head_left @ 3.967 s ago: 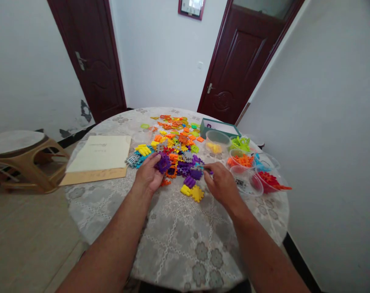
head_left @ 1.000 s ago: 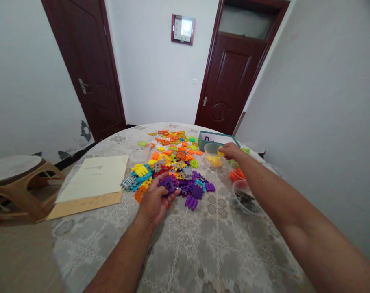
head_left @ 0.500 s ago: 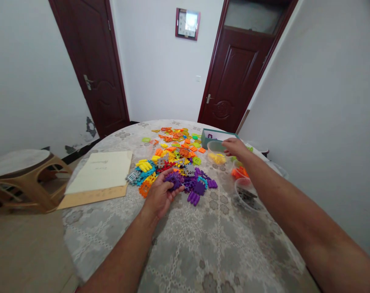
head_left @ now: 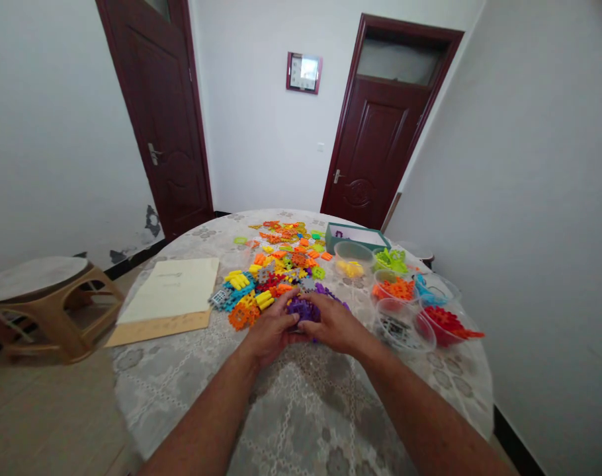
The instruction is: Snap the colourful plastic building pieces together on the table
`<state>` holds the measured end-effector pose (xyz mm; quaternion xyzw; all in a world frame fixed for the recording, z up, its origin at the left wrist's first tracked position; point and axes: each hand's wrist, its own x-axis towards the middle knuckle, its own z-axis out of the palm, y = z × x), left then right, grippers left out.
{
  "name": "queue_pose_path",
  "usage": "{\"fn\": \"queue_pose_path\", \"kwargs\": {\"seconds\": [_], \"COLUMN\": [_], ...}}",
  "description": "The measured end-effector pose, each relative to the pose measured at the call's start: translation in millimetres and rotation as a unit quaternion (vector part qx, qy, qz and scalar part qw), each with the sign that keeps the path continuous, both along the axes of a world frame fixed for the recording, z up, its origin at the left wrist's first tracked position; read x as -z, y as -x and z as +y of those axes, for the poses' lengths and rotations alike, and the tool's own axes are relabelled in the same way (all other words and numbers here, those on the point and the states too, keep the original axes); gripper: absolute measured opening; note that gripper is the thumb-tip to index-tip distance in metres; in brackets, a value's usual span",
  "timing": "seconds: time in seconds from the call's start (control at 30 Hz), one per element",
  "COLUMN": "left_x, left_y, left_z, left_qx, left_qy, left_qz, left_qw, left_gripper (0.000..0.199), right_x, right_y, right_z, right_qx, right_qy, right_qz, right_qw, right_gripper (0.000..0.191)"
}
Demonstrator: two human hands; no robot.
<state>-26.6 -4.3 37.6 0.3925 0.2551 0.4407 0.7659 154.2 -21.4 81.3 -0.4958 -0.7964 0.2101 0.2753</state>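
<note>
Both hands meet at the near edge of a mixed pile of plastic building pieces (head_left: 266, 281). Between them are purple building pieces (head_left: 303, 311), whose lower part the fingers cover. My left hand (head_left: 274, 330) is closed around them from the left, thumb on top. From the right, my right hand (head_left: 333, 322) grips the same purple pieces, its thumb close to the other thumb. More purple pieces show just behind the right hand. Yellow sticks (head_left: 264, 300) and an orange square piece (head_left: 239, 316) lie to the left of the hands.
Clear bowls on the right hold yellow (head_left: 350, 268), green (head_left: 390, 260), orange (head_left: 394, 289), blue (head_left: 432, 291), grey (head_left: 403, 330) and red pieces (head_left: 444, 322). A green-sided box (head_left: 358, 237) stands behind. Paper (head_left: 169, 287) lies left; a stool (head_left: 53, 304) stands beside the table.
My right hand has come from above the bowls back to the left hand and now grips the purple pieces too. The view has tilted up a little.
</note>
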Motion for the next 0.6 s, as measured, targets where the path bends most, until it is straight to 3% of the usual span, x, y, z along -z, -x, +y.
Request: {"fn": "queue_pose_path", "kwargs": {"seconds": [0.3,0.47,0.6], "left_x": [-1.1,3.1,3.4], "left_y": [-5,-5,-6], "left_z": [-6,-7,-6], "left_qx": [0.027,0.053,0.071], "left_qy": [-0.033,-0.038,-0.024], "left_qz": [0.04,0.047,0.057], "left_qw": [0.998,0.997,0.996], "left_gripper": [0.062,0.061,0.06], "right_x": [22.4,26.1,8.1], "right_y": [5,2,-17], "right_z": [-29,-24,-16], "right_qx": [0.096,0.099,0.063], "right_qy": [-0.058,0.049,0.14], "right_qz": [0.07,0.134,0.144], "right_qw": [0.991,0.985,0.978], "right_gripper": [0.034,0.025,0.017]}}
